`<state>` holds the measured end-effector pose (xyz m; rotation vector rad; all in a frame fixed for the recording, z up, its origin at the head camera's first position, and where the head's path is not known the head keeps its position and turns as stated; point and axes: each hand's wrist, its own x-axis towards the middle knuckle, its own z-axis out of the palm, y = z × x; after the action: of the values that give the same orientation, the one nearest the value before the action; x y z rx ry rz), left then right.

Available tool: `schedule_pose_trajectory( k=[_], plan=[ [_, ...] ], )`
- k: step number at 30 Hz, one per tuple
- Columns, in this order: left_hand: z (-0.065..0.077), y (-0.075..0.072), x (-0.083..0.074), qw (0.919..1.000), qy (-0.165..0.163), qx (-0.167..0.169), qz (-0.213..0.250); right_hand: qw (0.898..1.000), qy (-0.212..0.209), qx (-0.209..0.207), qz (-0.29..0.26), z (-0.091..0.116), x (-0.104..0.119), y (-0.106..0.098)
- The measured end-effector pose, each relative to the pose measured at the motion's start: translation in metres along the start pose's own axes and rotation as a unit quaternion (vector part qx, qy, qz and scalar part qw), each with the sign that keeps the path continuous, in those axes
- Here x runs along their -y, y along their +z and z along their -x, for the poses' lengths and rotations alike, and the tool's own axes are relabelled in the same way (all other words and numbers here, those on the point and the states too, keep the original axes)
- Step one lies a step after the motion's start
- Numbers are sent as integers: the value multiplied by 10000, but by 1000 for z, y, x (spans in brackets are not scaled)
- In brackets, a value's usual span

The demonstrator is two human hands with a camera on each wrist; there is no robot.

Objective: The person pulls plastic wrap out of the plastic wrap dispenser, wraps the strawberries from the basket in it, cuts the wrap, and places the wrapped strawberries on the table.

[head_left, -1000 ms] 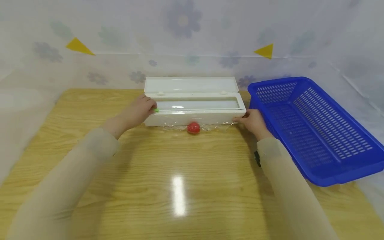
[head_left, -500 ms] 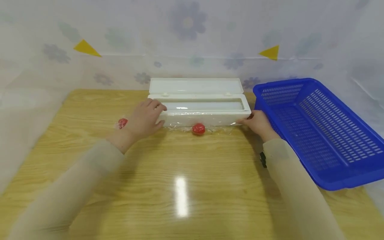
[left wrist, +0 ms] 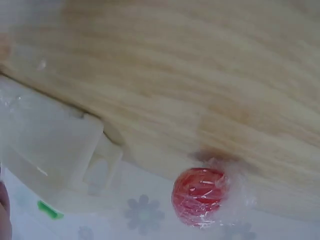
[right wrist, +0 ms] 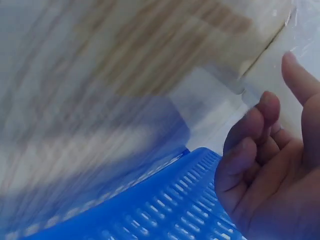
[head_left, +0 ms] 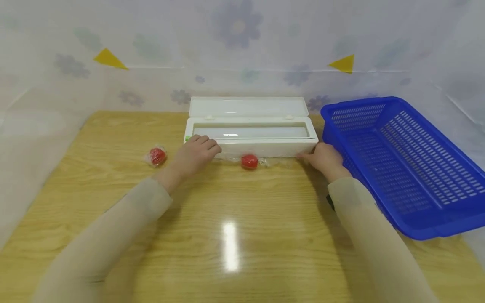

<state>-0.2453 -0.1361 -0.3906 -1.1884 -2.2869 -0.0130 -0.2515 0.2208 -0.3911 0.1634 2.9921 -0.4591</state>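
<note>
A white cling film dispenser (head_left: 265, 148) lies long side on at the table's back, its lid (head_left: 248, 107) raised. Clear film (head_left: 278, 162) runs down its front to a red ball-like piece (head_left: 249, 161) on the table. My left hand (head_left: 194, 156) is at the dispenser's front left, fingers loosely bent over the front edge; no held thing shows. My right hand (head_left: 325, 160) grips the front right corner, thumb along the front, fingers curled by the end. A green slider (left wrist: 50, 210) sits at the dispenser's left end. Another red piece (left wrist: 199, 196), wrapped in film, lies further left.
A blue perforated basket (head_left: 382, 210) stands close by my right forearm. Behind the wooden table (head_left: 182, 235) hangs a floral cloth (head_left: 159, 38) with two yellow triangles on it. Light glares off the tabletop.
My left hand has let go of the green slider, now at the left end, and moved down and right to the dispenser's front. The wrapped red piece has come into sight. The right hand stays put.
</note>
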Motion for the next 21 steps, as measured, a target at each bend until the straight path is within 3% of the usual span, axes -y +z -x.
schedule_pose_trajectory(
  k=[4, 7, 9, 12, 14, 16, 18, 21],
  plan=[
    [3, 1, -6, 9925, 276, 1029, 606, 9992, -90, -16, 398, 1, -2, 1],
    [3, 5, -10, 9846, 342, 1586, 645, 9987, -220, -42, 449, 2, -3, 3],
    [1, 7, -14, 9777, 159, 1921, 837, 9987, -268, -79, 417, 3, -3, 4],
    [-5, 6, -18, 9628, -382, 2379, 1223, 9987, -323, -78, 384, 2, -5, 5],
    [-12, 4, -22, 9563, -807, 2459, 1364, 9986, -370, -50, 376, 1, -6, 5],
    [-22, 2, -27, 9558, -1111, 2349, 1377, 9984, -429, -27, 375, 0, -7, 4],
    [-34, 4, -33, 9573, -1294, 2195, 1366, 9982, -461, 7, 372, -1, -9, 3],
    [-52, 12, -44, 9483, -1546, 2287, 1565, 9980, -468, 145, 394, -1, -12, 1]
  ],
)
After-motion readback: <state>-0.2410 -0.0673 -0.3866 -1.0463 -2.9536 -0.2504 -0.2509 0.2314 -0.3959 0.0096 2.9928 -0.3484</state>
